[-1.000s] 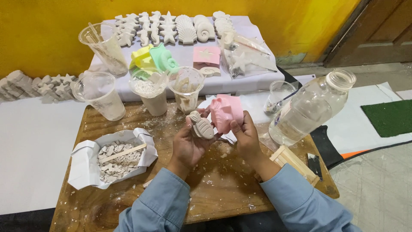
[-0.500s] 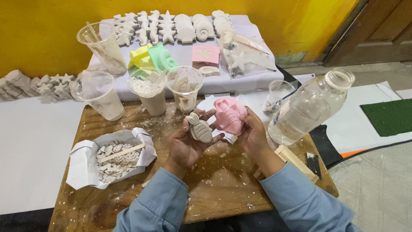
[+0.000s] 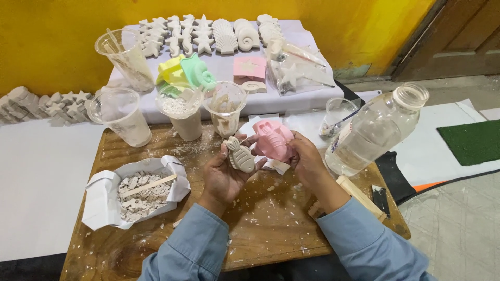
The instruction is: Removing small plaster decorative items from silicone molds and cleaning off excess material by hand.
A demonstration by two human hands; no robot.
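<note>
Left hand (image 3: 226,174) cradles plaster fish (image 3: 240,154), right hand (image 3: 307,161) pink mould (image 3: 273,140)

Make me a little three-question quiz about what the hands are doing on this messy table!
1. True or false: the left hand holds a pale grey fish-shaped plaster cast in its palm.
2. What does the right hand grip? A) the clear plastic bottle B) the soft pink rubber mould C) a paintbrush
3. Fill in: the flat wooden stick lies on broken white plaster bits in a crumpled white ____ tray.

Key: 1 true; 2 B; 3 paper.
</note>
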